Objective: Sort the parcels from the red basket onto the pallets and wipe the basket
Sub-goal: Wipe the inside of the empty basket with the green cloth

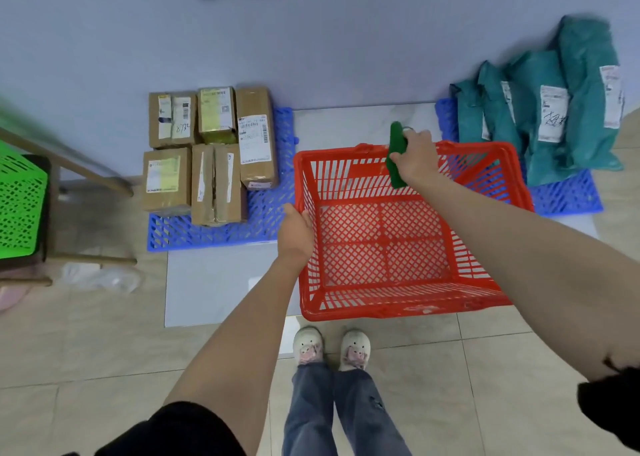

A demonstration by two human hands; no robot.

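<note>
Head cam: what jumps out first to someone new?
The empty red basket at centre, left hand gripping its left rim, right hand pressing a green cloth against its far wall. Flanking it on blue pallets: cardboard boxes at left, teal mailer bags at right.
</note>
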